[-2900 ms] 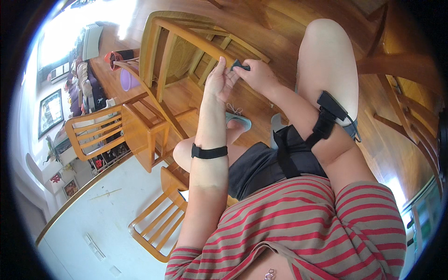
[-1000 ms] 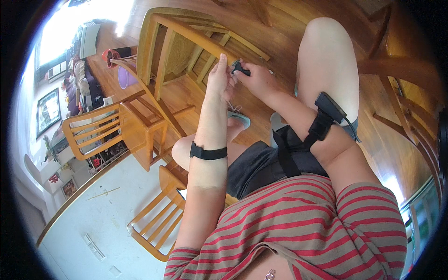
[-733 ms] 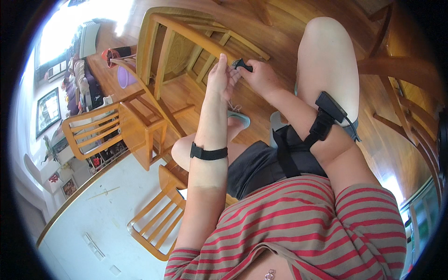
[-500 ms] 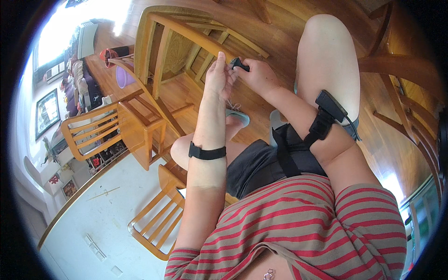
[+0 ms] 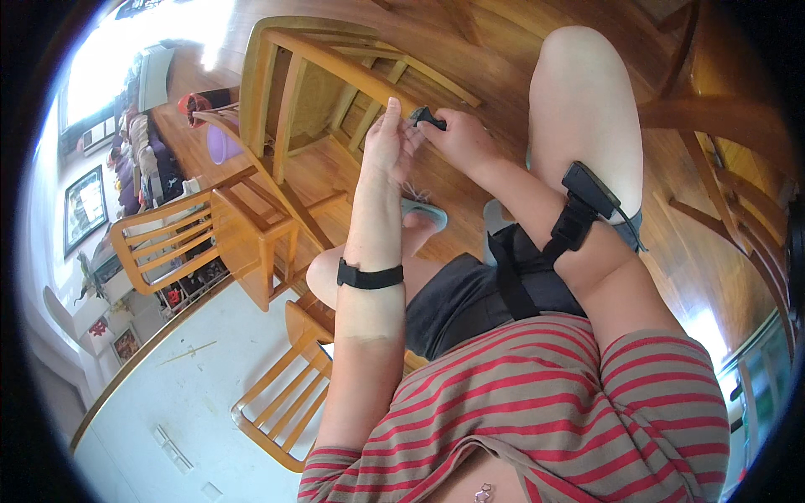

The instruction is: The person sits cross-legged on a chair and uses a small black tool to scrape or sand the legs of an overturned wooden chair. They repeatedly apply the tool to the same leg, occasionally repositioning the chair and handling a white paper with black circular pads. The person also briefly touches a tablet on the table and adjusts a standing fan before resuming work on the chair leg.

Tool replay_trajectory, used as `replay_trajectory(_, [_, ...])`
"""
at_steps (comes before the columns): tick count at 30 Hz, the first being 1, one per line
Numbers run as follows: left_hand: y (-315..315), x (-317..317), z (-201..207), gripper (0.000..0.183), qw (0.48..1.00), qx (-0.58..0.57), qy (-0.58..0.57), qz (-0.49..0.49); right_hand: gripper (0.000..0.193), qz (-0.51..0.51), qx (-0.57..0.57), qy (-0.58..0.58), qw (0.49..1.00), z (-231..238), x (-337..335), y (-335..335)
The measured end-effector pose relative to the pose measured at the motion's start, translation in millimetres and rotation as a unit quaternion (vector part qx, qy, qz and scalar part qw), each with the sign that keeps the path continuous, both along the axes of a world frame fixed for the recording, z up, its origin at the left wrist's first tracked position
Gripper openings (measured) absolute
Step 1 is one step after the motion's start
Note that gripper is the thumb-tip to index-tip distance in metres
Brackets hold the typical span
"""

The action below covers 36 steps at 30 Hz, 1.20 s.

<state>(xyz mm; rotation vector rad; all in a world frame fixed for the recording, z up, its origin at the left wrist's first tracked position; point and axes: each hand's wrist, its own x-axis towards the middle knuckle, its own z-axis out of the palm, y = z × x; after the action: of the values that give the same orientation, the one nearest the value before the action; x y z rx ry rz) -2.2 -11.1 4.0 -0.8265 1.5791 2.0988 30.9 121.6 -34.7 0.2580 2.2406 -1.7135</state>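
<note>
A wooden chair [image 5: 331, 63] lies tipped over in front of me, its underside and slats showing. My left hand [image 5: 391, 147] is at one of its long rails, palm toward me, thumb up and fingers curled; what they hold is too small to tell. My right hand [image 5: 465, 138] grips a small black tool [image 5: 429, 118], whose tip meets the left fingertips beside the rail. The tool's exact kind is not clear. Beneath the left hand a thin pale strand dangles. Black straps with devices sit on both my forearms.
Left of the tipped chair stands another wooden chair [image 5: 163, 239], with a purple bucket [image 5: 223, 144] beyond it. A white-topped table [image 5: 168, 394] lies at lower left, with a chair [image 5: 285, 398] against it. More curved wooden furniture [image 5: 704, 126] stands at right.
Both hands stay together at the rail, shifted very slightly. The black tool remains in my right hand and has turned a little. The view has moved slightly.
</note>
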Motion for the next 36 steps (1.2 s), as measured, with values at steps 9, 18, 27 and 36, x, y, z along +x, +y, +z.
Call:
replay_trajectory(9, [-3.8,-1.7,-4.6,0.036,1.000,-0.021,0.003,-0.006,0.034,-0.015,-0.045,0.014,0.999,-13.1,-9.2,-5.2])
replay_trajectory(18, [1.2,-0.7,0.3,0.036,0.999,0.041,0.009,-0.005,0.034,-0.046,-0.153,-0.040,0.986,-19.3,7.7,-11.8])
replay_trajectory(27, [-7.5,-3.1,-10.4,0.036,0.998,0.056,-0.001,0.004,0.028,-0.030,-0.161,0.001,0.987,-21.8,-2.7,-9.3])
replay_trajectory(36, [1.4,0.4,1.6,0.039,1.000,0.030,0.006,-0.004,0.029,-0.036,-0.160,0.023,0.986,-21.4,-1.6,-3.4])
